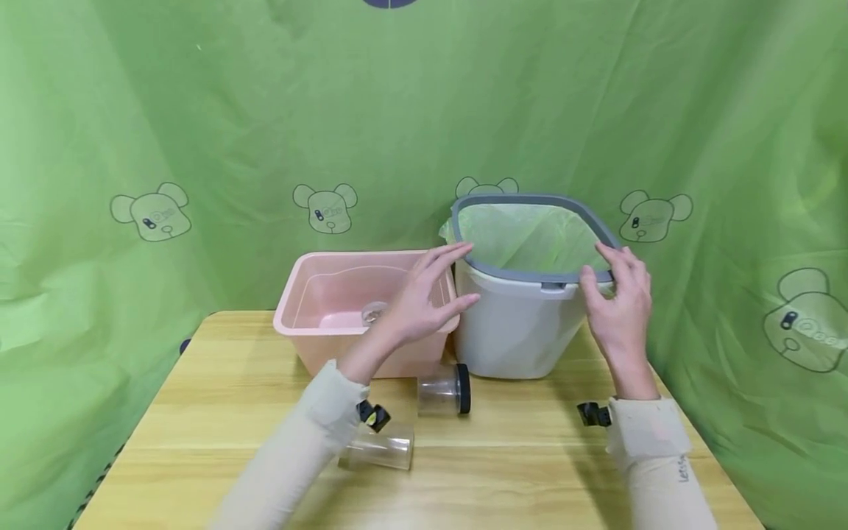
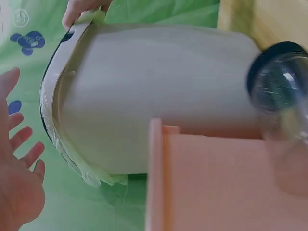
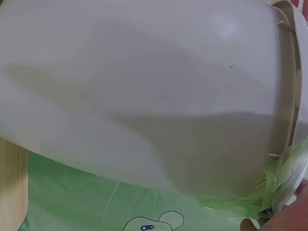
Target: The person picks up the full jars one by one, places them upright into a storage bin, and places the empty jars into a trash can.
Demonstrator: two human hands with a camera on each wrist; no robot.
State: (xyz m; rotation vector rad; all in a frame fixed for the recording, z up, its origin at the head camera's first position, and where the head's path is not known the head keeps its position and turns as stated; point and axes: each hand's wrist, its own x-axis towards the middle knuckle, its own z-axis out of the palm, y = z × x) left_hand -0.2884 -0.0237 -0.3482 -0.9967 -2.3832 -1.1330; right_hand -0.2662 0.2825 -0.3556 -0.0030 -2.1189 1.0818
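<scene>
At bin's rim [image 1: 510,274], right hand [image 1: 620,308], left hand [image 1: 419,303] partly hiding pink basin [image 1: 324,352]

On the cream fabric sleeve [image 1: 656,471] of my right arm, dark lettering [image 1: 684,469] runs lengthwise; it appears to begin "Lets", remainder illegible to me. On the green fabric curtain [image 1: 397,110], outlined bear heads [image 1: 810,324] carry dark pill-shaped emblems [image 1: 788,319] and pale lettering [image 1: 820,333], likewise illegible.
</scene>
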